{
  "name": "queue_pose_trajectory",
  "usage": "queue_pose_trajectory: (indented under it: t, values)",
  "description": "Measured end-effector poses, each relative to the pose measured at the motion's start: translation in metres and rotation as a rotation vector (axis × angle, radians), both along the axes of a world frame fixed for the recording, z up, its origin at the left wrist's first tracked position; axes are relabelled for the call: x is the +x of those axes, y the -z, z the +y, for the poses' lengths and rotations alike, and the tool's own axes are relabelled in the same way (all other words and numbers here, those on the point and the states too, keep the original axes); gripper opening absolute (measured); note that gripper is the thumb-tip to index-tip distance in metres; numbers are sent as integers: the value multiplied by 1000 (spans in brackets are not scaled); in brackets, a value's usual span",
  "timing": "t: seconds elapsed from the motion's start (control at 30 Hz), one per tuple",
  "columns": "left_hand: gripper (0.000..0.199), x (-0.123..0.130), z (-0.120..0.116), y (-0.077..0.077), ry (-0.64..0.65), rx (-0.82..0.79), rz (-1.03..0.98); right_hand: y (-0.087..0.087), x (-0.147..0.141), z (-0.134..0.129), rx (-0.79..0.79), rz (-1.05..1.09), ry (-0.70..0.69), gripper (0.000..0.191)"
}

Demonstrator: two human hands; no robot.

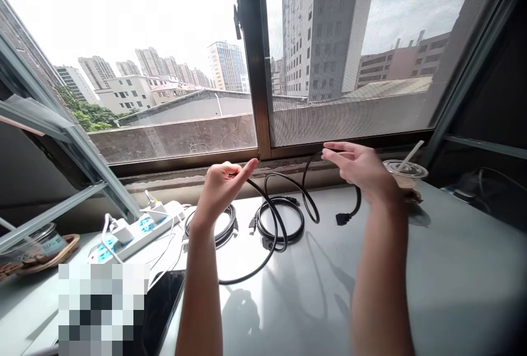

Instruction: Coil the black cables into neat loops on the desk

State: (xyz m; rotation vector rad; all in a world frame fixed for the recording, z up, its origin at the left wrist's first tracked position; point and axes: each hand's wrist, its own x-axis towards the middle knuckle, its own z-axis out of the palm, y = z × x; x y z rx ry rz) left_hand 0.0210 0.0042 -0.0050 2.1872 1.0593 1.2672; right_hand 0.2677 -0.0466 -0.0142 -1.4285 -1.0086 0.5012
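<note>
A loose black cable [283, 227] hangs in wide loops above the white table, held between both hands. My left hand [224, 188] is closed around part of it, thumb pointing up and right. My right hand [356, 169] pinches another stretch between thumb and fingers. From below the right hand, one end with a black plug [342, 218] dangles over the tabletop. Beneath the loops lies a coiled black cable [300, 224] with its plug [252, 226] at the left. A second coiled cable [233, 221] is partly hidden behind my left forearm.
A white power strip [150, 231] with chargers and white cords stands at left. Close to my left arm lies a dark-screened device [164, 304], beside a blurred-out patch. A drink cup with a straw [405, 172] stands behind my right wrist. The window [263, 98] borders the table's back.
</note>
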Motion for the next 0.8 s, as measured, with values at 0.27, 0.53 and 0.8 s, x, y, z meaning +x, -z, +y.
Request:
queue_pose_trajectory:
  t: [0.27,0.53,0.8]
  values:
    - [57,13,-1,0,-104,180,-352,-5,-21,1,-253,-265,-602,60]
    - [58,17,-4,1,-139,56,-343,-7,-42,6,-153,-308,-659,51]
    - [58,8,-2,-1,-85,-189,-155,-11,-40,0,-178,-446,-844,52]
